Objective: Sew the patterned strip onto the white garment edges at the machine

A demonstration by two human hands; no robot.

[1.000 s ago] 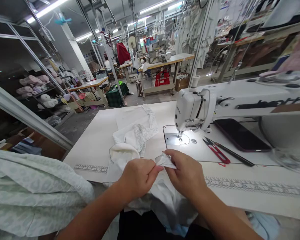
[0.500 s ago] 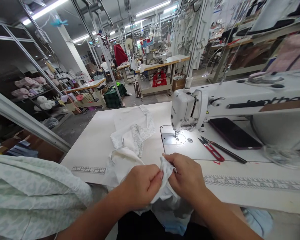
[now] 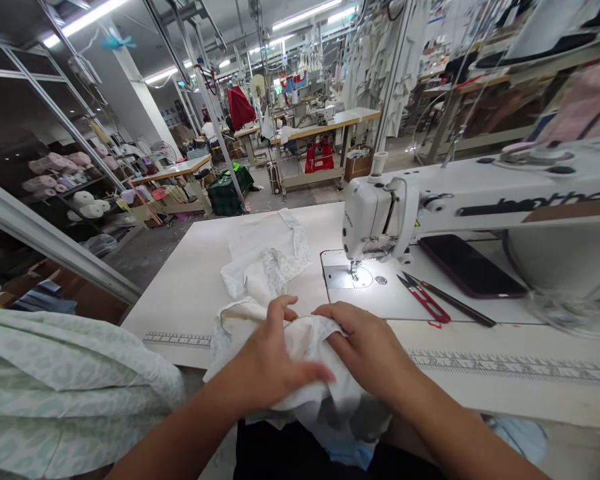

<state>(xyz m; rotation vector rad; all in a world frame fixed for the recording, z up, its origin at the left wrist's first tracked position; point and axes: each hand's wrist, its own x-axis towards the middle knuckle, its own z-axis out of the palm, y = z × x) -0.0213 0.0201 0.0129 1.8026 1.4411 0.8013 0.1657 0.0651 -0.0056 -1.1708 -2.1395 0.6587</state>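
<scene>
My left hand [image 3: 267, 360] and my right hand [image 3: 367, 350] both grip a white printed fabric piece [image 3: 307, 373] at the near edge of the sewing table [image 3: 190, 287]. The left thumb and fingers pinch a fold of it. The right hand's fingers press into the cloth from the right. The cloth hangs down over the table edge into my lap. Beyond the hands, more of the same white cloth [image 3: 265, 263] lies bunched on the table. The sewing machine's [image 3: 380, 220] needle plate [image 3: 347, 277] is just beyond my right hand.
Red thread snips [image 3: 423, 300] and a dark pen-like tool lie right of the needle plate, with a dark phone [image 3: 470, 267] behind them. A stack of pale green patterned fabric [image 3: 65, 380] sits at my left. Other work tables and shelves with fabric rolls fill the background.
My hands went from pinching a small corner of cloth between them to spreading apart and gathering a larger fold. The cloth bunched up nearer to me.
</scene>
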